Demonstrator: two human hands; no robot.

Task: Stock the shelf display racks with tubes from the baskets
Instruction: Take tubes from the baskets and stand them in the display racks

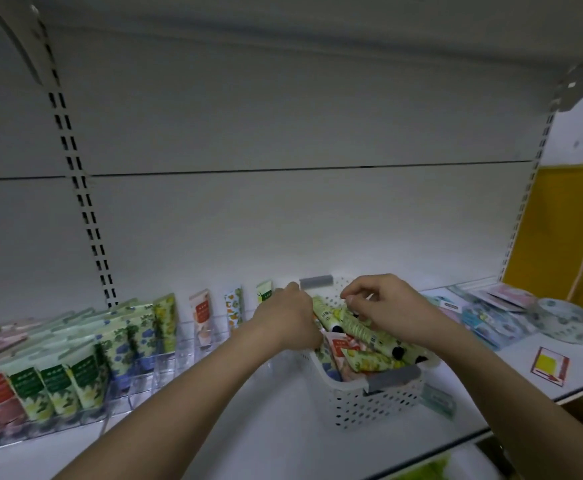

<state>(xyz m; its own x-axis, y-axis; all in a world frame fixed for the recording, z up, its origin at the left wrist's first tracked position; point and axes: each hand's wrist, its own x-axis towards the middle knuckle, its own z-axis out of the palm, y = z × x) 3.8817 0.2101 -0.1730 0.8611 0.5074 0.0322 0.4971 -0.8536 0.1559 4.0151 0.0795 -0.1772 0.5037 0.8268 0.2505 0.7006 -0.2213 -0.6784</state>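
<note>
A white perforated basket (pixel 373 400) with grey handles stands on the white shelf (pixel 248 427), filled with several pale green and pink tubes (pixel 362 358). My left hand (pixel 286 317) reaches down into the basket's left side, its fingertips hidden among the tubes. My right hand (pixel 380 306) hovers over the basket's middle with curled fingers, thumb and forefinger pinched close above a green tube; whether it holds anything is unclear. At the left, a clear display rack (pixel 137 386) holds rows of upright tubes, green, blue-flowered and red.
Several single tubes (pixel 201 317) stand upright along the back of the rack. Flat sachets (pixel 490 313) and a round tin (pixel 560 320) lie on the shelf at the right. A small red and yellow card (pixel 549 365) lies near the shelf's front edge.
</note>
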